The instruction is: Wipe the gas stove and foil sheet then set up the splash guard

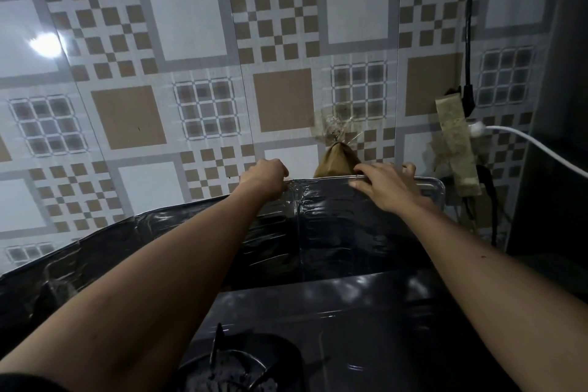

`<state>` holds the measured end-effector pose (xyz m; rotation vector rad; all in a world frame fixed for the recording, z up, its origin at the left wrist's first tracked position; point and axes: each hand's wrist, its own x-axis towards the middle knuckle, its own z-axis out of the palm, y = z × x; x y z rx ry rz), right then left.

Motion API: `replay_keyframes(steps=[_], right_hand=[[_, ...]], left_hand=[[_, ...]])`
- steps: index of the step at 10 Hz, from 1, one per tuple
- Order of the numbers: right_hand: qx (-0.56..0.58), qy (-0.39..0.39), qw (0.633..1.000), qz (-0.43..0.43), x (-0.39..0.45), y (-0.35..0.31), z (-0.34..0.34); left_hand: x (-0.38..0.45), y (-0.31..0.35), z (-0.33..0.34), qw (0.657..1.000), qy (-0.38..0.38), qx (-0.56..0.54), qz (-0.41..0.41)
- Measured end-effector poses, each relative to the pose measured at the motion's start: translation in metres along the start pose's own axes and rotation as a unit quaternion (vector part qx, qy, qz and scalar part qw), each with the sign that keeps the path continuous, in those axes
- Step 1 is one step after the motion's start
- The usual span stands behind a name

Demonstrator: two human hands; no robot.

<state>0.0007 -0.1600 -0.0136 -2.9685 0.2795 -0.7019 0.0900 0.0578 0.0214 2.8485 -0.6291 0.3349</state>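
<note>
A dark, shiny foil splash guard (334,226) stands upright behind the gas stove (350,312), against the tiled wall. My left hand (265,177) grips its top edge near the middle, fingers curled over the rim. My right hand (383,186) lies on the top edge further right, fingers hooked over it. The guard's left panel (95,251) slopes down toward the left. A black burner grate (235,366) shows at the bottom of the view.
A brown paper bag (337,159) hangs taped to the wall just behind the guard. A taped power strip (455,143) with a white cable (534,146) and a black cable (468,41) sits at the right. A dark wall or cabinet (560,137) closes the right side.
</note>
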Motion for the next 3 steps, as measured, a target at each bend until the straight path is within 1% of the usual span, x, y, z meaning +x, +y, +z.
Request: replay_keyframes(steps=[1,2,3], right_hand=[[0.000,-0.003,1.000,0.000,0.000,-0.001,-0.001],[0.008,0.018,1.000,0.000,-0.006,-0.008,-0.006],[0.050,0.066,0.996,-0.016,-0.012,-0.024,-0.022]], left_hand=[[-0.004,0.001,-0.003,1.000,0.003,0.011,-0.003],[-0.018,0.003,-0.014,1.000,0.013,0.022,-0.010],[-0.033,0.008,-0.023,0.999,0.042,0.028,-0.010]])
